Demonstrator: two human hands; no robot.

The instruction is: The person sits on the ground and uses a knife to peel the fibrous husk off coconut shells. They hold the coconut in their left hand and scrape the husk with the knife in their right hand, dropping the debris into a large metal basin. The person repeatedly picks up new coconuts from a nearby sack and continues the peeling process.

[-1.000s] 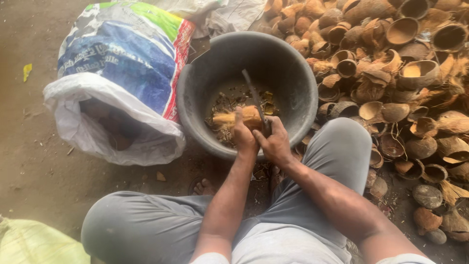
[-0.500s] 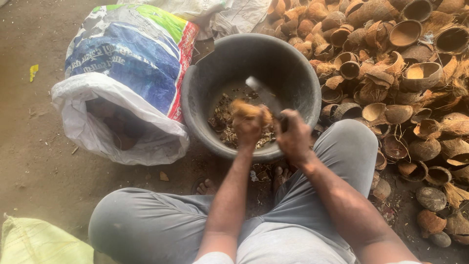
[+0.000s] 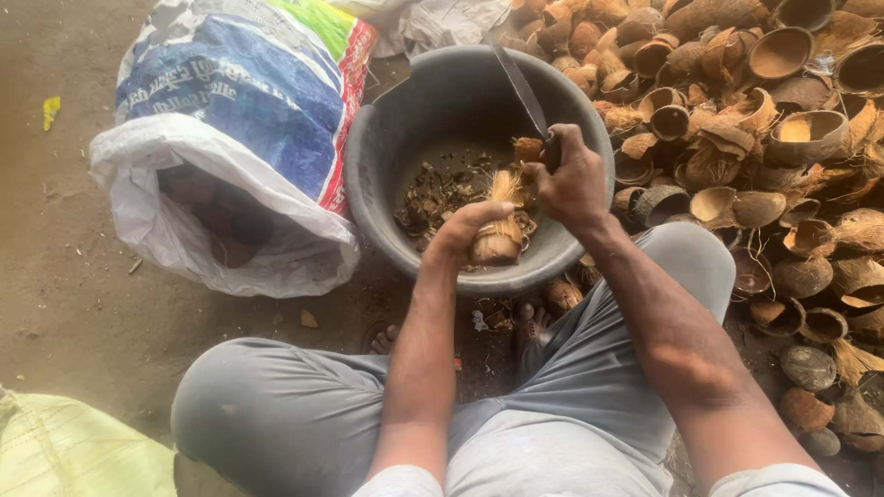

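Over the grey tub (image 3: 387, 184), the coconut husk piece (image 3: 499, 230) stands nearly upright, fibres pointing up. The left hand (image 3: 465, 230) clasps its lower side. The right hand (image 3: 571, 179), fist closed, grips a knife (image 3: 520, 87) slanting up-left above the tub.
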